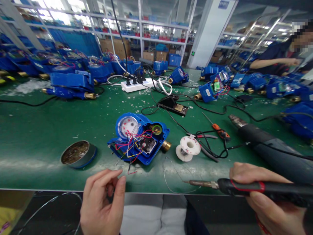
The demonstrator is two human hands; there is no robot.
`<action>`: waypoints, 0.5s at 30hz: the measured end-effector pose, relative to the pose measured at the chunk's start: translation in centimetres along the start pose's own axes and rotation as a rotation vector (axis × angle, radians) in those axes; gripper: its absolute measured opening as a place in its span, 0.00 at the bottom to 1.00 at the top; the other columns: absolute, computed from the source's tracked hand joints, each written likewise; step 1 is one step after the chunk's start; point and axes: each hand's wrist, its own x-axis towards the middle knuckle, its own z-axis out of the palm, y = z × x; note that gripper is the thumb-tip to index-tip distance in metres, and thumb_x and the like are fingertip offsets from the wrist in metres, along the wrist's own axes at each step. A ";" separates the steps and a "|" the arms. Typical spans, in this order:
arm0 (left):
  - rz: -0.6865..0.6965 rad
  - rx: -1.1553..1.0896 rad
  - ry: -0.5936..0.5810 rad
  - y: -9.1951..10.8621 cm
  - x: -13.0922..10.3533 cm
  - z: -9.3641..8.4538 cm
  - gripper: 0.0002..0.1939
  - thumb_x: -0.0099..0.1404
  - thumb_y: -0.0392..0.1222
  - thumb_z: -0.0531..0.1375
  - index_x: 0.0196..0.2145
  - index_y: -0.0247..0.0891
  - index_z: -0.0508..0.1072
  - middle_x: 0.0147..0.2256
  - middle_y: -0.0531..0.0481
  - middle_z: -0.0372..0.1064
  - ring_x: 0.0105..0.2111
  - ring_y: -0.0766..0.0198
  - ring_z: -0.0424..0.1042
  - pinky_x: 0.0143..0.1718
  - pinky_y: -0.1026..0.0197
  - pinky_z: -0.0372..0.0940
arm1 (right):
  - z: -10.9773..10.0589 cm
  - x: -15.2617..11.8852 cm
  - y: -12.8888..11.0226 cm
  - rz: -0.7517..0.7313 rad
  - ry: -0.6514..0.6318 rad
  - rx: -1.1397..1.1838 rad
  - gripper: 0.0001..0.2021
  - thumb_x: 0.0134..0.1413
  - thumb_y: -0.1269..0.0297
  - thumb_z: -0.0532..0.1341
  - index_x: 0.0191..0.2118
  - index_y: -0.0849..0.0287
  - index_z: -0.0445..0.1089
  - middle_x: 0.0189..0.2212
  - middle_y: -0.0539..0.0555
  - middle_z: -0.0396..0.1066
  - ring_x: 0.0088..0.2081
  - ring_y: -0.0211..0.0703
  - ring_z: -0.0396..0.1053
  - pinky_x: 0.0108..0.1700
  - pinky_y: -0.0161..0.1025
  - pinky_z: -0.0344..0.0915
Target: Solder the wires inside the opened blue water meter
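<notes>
My right hand point(266, 195) grips a black-and-red soldering iron point(241, 187), its metal tip pointing left over the table's front edge. Fine solder wire point(165, 176) loops near that tip and lies beside a white spool point(187, 148). My left hand point(104, 197) is half curled at the front edge, thumb and fingers apart, with nothing visible in it. Just beyond it sits an opened blue water meter point(153, 158), showing a round dial point(128, 126), loose coloured wires and a brass fitting point(166, 146). Left of the meter stands a round tin point(78, 154) of brownish material.
A heat gun point(269, 147), an orange-handled screwdriver point(220, 131) and cables lie at right. Behind the meter are a soldering stand point(173, 105) and a white power strip point(138, 85). More blue meters point(70, 85) line the back. A co-worker point(276, 62) is at far right.
</notes>
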 end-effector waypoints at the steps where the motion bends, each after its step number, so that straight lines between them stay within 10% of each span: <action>1: -0.003 -0.004 -0.001 0.0 0.0 0.0 0.08 0.64 0.31 0.62 0.41 0.37 0.73 0.39 0.51 0.65 0.32 0.72 0.65 0.33 0.67 0.63 | -0.1 -0.1 0.0 -0.003 0.008 -0.003 0.09 0.52 0.52 0.66 0.32 0.50 0.78 0.21 0.54 0.72 0.23 0.45 0.69 0.28 0.40 0.68; 15: -0.036 -0.031 0.011 0.0 0.2 -0.2 0.05 0.64 0.33 0.61 0.39 0.37 0.73 0.38 0.51 0.65 0.35 0.71 0.66 0.34 0.69 0.63 | -0.6 -0.4 0.3 -0.002 0.014 0.010 0.09 0.54 0.52 0.65 0.33 0.50 0.78 0.22 0.52 0.72 0.26 0.43 0.71 0.35 0.38 0.70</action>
